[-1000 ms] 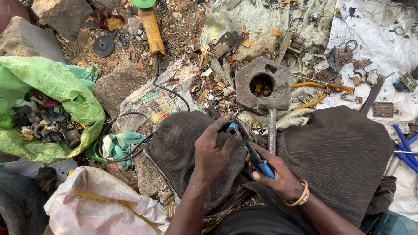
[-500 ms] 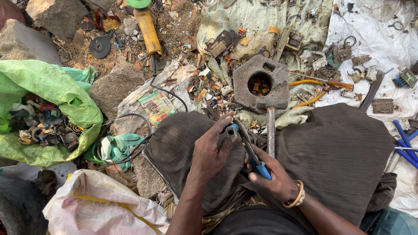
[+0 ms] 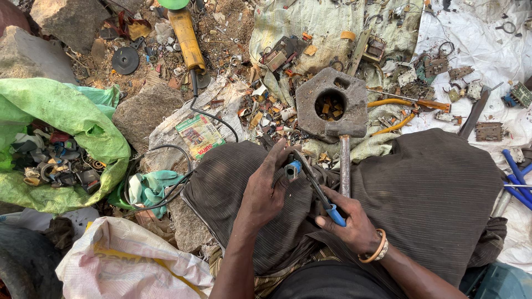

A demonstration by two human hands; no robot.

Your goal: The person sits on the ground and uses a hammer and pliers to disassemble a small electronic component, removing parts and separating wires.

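Observation:
My left hand (image 3: 265, 194) rests on my lap over dark striped cloth and grips a small blue and grey part (image 3: 292, 169) between thumb and fingers. My right hand (image 3: 354, 224), with a bangle at the wrist, holds blue-handled pliers (image 3: 320, 191) whose jaws reach the small part. Just right of the pliers, a hammer (image 3: 345, 144) lies with its handle toward me and its head against a hexagonal metal block (image 3: 331, 104) that has a round hole with scraps inside.
A green sack (image 3: 66, 111) of scrap parts lies at left, a white sack (image 3: 119, 260) at lower left. A yellow angle grinder (image 3: 187, 39) with black cable lies ahead. Rocks, loose scrap, circuit pieces on white sheeting and blue handles (image 3: 516, 177) are at right.
My hands and the pliers stay on my lap with only slight shifts; the pliers' jaws remain at the small part. The view has tilted a little.

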